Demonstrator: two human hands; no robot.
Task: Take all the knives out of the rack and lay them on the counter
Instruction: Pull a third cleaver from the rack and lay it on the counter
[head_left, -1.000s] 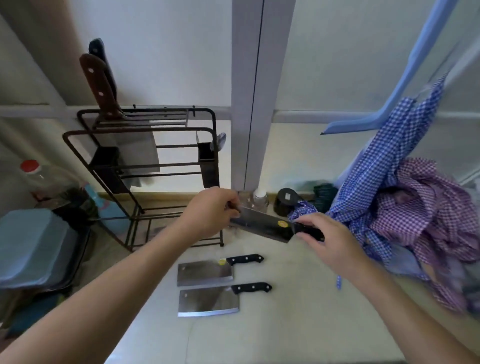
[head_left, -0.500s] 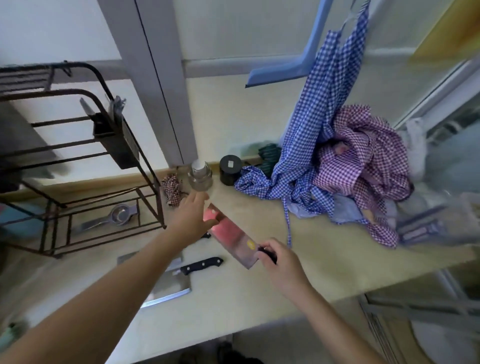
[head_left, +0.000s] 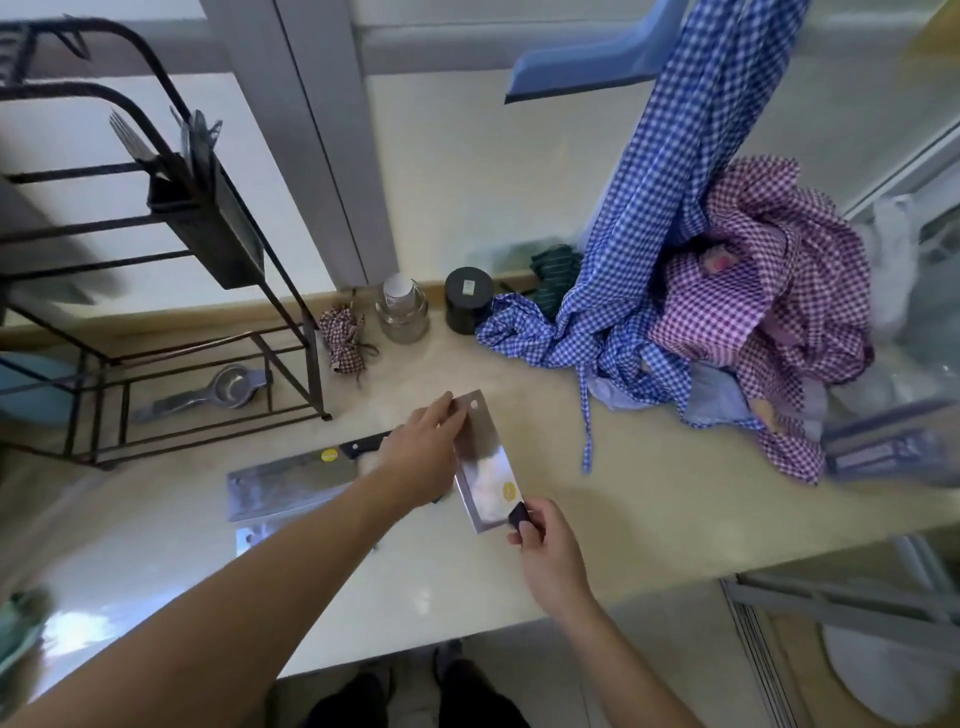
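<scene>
A steel cleaver (head_left: 485, 470) with a yellow sticker and black handle sits low over the cream counter (head_left: 649, 509), blade pointing away from me. My right hand (head_left: 545, 556) grips its handle near the counter's front edge. My left hand (head_left: 421, 457) rests its fingers on the blade's far left edge. Two more cleavers lie flat to the left: one (head_left: 291, 480) with a black handle, the other (head_left: 249, 538) mostly hidden under my left forearm. The black wire rack (head_left: 218, 228) stands at the back left; its knife slots are out of frame.
Behind the cleavers stand a glass jar (head_left: 402, 312) and a black canister (head_left: 468, 306). Blue and purple checked cloths (head_left: 727, 291) pile up on the right. A metal squeezer (head_left: 208, 395) lies under the rack. A cutlery holder (head_left: 208, 228) hangs on the rack's side.
The view has tilted down and to the right. Both hands have lowered the cleaver from mid-air towards the counter, to the right of the two cleavers lying there.
</scene>
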